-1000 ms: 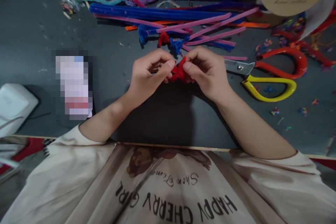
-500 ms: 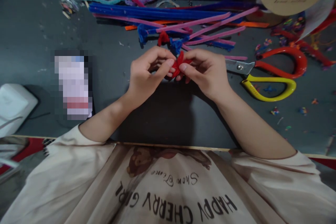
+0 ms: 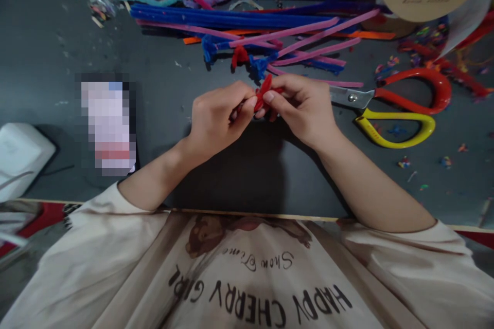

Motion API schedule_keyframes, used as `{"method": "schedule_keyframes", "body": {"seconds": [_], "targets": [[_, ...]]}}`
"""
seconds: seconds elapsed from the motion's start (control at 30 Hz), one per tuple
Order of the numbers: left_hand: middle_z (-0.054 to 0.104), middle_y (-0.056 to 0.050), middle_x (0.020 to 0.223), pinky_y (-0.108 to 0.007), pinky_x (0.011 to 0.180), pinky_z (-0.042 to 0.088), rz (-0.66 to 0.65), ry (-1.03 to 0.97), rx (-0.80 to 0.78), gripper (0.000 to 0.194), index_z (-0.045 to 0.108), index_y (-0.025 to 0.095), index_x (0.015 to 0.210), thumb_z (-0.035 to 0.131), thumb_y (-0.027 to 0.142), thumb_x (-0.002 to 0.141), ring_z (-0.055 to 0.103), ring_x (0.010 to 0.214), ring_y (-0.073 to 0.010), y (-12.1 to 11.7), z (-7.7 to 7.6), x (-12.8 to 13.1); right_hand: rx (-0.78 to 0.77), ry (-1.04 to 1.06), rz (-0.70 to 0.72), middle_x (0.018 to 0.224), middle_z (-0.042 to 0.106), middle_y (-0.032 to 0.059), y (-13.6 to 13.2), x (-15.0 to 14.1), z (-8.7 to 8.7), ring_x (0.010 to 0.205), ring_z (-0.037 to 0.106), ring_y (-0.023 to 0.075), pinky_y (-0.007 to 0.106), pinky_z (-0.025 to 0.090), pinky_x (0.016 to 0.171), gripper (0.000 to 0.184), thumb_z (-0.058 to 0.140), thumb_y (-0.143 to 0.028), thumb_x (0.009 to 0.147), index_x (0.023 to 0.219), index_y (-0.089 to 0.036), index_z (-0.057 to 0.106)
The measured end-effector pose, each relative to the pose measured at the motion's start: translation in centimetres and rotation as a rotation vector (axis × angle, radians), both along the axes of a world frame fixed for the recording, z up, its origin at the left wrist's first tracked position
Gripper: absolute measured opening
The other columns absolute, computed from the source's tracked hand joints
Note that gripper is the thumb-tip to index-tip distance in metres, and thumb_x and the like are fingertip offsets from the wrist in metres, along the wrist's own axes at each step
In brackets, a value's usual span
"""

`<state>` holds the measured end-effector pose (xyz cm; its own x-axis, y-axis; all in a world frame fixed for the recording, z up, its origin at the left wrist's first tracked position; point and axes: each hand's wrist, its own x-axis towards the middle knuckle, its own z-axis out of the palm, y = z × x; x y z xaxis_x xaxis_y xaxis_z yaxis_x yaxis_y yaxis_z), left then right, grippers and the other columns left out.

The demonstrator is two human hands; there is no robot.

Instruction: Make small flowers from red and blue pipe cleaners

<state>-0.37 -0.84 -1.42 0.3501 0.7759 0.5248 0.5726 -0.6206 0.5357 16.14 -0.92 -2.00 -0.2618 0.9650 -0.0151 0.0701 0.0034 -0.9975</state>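
Left hand (image 3: 218, 115) and right hand (image 3: 304, 107), close together, pinch 1 folded red fuzzy piece (image 3: 267, 85) between them above the dark tabletop (image 3: 231, 180). Pink and blue fuzzy stems (image 3: 239, 19) lie just beyond; scissors (image 3: 360, 99), 1 handle red and 1 yellow, rest beside the right hand.

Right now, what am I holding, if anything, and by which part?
A small red fuzzy piece: your left hand pinches its left edge, your right hand its right side. The rest of the grip is hidden.
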Motion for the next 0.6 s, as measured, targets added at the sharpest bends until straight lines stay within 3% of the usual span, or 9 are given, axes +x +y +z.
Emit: {"method": "schedule_keyframes", "body": {"seconds": [0.17, 0.3, 0.6], "targets": [[0.049, 0.004, 0.049, -0.024, 0.049, 0.03, -0.006, 0.008, 0.06, 0.023, 0.049, 0.021, 0.062, 0.048, 0.026, 0.084, 0.042, 0.045, -0.0074, 0.22, -0.07, -0.04, 0.011, -0.01, -0.02, 0.061, 0.061, -0.0042, -0.01, -0.06, -0.11, 0.05, 0.056, 0.0047, 0.016, 0.045, 0.045, 0.029, 0.057, -0.049, 0.081, 0.078, -0.02, 0.062], [0.038, 0.006, 0.046, -0.023, 0.045, 0.027, 0.017, -0.027, -0.011, 0.024, 0.044, 0.021, 0.06, 0.048, 0.024, 0.083, 0.035, 0.041, -0.0057, 0.3, -0.07, -0.15, 0.024, -0.022, -0.005, 0.064, 0.062, -0.0038, -0.01, -0.06, -0.29, 0.052, 0.057, 0.005, 0.017, 0.046, 0.047, 0.027, 0.058, -0.047, 0.081, 0.08, -0.02, 0.063], [0.039, 0.005, 0.047, -0.024, 0.047, 0.027, -0.034, -0.02, -0.086, 0.024, 0.042, 0.02, 0.06, 0.048, 0.025, 0.083, 0.032, 0.041, -0.006, 0.23, 0.11, -0.2, 0.062, -0.089, -0.015, 0.062, 0.061, -0.0043, -0.13, -0.09, -0.25, 0.053, 0.058, 0.0045, 0.016, 0.046, 0.048, 0.016, 0.059, -0.035, 0.083, 0.08, -0.02, 0.062]]}}
